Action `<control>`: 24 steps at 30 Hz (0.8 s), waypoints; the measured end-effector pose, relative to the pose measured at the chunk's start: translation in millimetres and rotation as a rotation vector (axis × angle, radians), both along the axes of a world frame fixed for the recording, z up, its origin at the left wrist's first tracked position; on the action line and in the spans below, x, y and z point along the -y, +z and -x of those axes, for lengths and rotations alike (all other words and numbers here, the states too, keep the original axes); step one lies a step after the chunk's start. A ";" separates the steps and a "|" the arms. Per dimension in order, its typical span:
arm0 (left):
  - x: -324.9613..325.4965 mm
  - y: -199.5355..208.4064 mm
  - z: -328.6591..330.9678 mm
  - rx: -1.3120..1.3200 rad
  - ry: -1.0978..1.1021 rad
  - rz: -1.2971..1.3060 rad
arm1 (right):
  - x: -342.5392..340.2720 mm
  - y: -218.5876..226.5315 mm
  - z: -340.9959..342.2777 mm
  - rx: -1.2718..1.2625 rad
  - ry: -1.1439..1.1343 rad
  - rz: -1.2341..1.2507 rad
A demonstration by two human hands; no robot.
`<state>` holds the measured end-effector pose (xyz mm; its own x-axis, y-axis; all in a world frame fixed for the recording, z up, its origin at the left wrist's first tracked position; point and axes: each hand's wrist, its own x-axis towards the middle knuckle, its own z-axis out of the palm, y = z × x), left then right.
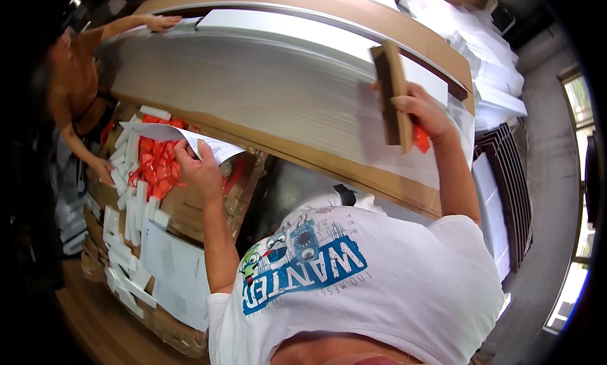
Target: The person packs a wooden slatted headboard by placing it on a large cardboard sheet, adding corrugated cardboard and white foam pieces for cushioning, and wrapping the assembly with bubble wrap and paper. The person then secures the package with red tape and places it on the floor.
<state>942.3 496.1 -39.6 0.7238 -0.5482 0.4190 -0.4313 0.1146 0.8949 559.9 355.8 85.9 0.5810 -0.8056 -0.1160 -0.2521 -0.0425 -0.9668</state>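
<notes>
My left hand [201, 169] pinches a white printed sheet of paper [221, 149], which curls away to the left above the side pile. My right hand [429, 112] is closed round a flat brown cardboard piece [393, 99], held upright over the right end of the long carton. Something red [422, 139] pokes out below that hand; its kind is unclear. Beneath lies a long panel under translucent white foam wrap [253, 77], inside an opened cardboard carton [354, 169]. A long white foam strip [284, 31] runs along the panel's far side.
A co-worker's one hand [163, 23] rests at the carton's far left end, the other [100, 170] near white foam blocks [134, 213]. Red plastic pieces [155, 166] and a white sheet [174, 254] lie on the side pile. Dark stacked slats [515, 197] stand right.
</notes>
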 end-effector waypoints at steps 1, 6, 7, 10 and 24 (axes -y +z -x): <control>16.1 12.8 19.6 0.026 -0.026 -0.001 | 3.7 13.0 34.6 -0.028 -0.060 0.061; 71.3 45.2 124.3 -0.054 -0.190 -0.330 | 20.5 22.6 156.3 0.032 -0.289 0.064; 74.2 36.6 147.3 -0.067 -0.265 -0.330 | 24.7 10.8 178.7 0.092 -0.278 0.007; 64.6 -8.9 211.9 -0.144 -0.474 -0.450 | 21.7 -25.0 215.2 0.336 -0.158 -0.215; 8.3 -151.8 442.6 -0.092 -0.556 -0.623 | -88.6 -68.8 386.5 0.195 -0.295 -0.363</control>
